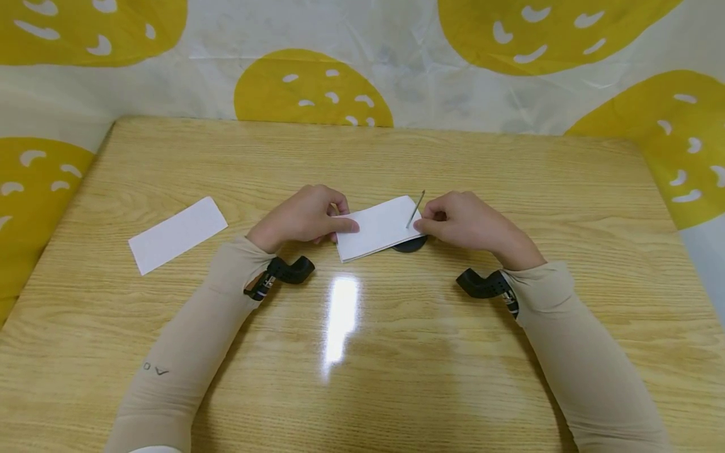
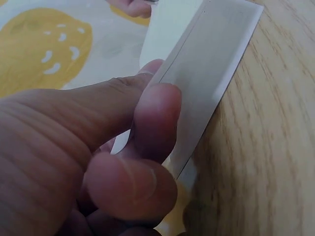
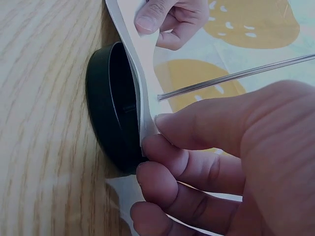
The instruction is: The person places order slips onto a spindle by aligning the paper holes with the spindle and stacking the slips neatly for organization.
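A thin metal spike (image 1: 416,208) pokes up through the right end of a white paper slip (image 1: 376,228), which shows more than one layer at its edge. Under that end, the spike's round black base (image 3: 100,105) rests on the table, partly hidden by the paper. My left hand (image 1: 308,214) pinches the slip's left end, thumb on top and fingers beneath. At the opposite end, my right hand (image 1: 467,220) pinches the paper's edge between thumb and index finger, right beside the spike. The paper is tilted above the tabletop in the left wrist view.
Another white slip (image 1: 177,236) lies flat on the wooden table (image 1: 396,352), left of my left hand. Behind the table hangs a white cloth (image 1: 413,75) with yellow patterns. Black wrist mounts (image 1: 291,270) stick out from both sleeves.
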Motion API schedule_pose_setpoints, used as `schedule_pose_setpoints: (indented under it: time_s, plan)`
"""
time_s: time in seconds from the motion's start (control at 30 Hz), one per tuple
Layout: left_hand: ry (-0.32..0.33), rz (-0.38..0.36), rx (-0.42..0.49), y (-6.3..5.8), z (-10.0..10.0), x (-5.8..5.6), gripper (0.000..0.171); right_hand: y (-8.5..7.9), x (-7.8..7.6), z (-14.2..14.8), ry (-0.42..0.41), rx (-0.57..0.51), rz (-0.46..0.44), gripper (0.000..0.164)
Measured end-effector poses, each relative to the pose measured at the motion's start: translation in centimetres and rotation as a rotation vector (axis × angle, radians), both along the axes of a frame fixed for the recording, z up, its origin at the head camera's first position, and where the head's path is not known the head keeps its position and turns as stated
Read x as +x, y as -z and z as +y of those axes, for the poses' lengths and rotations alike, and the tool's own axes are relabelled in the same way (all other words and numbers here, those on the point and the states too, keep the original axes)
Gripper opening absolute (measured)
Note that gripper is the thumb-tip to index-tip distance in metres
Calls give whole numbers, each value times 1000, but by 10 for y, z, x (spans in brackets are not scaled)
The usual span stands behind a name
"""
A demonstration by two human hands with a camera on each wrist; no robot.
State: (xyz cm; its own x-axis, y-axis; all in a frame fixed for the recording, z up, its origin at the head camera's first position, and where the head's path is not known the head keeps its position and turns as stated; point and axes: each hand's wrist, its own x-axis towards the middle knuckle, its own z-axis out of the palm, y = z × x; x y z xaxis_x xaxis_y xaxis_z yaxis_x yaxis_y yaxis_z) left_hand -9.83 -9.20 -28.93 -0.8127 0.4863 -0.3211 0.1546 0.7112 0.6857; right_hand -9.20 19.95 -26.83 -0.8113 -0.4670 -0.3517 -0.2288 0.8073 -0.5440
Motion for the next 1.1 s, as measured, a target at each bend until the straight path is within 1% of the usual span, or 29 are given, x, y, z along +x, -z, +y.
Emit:
schedule_pose_setpoints:
  time_s: [0.2,0.33,0.4,0.5,0.53,0.63,0.73,0.8,0.97,1.1]
  plan:
    - [-10,12,-14,-2,3,0,26,-1,0,1,1,1,8,30]
    - [7,34,-29,-4,5,1,27,-4,1,3,17,-4,18,26]
    - [23,39,-36,-5,5,2,27,-5,1,5,28,-23,17,21]
    - [20,27,-47,-5,4,3,27,-5,0,8,44,-90,-15,16]
    - [16,20,-47,-6,3,3,27,-4,0,8,44,-109,-21,18]
    - [-6,-4,-43,-5,-1,4,27,1,-2,7,47,-172,-61,36]
    - [-21,-14,-37,-3,-9,6,27,6,-3,4,39,-189,-61,53]
    - [-31,-9,-41,-2,-15,6,28,9,-3,3,33,-193,-62,60]
    - [-58,47,-94,-1,-34,9,30,12,-3,0,26,-180,-61,67]
    - [-103,69,-129,-7,-50,14,31,13,-3,-1,33,-166,-55,67]
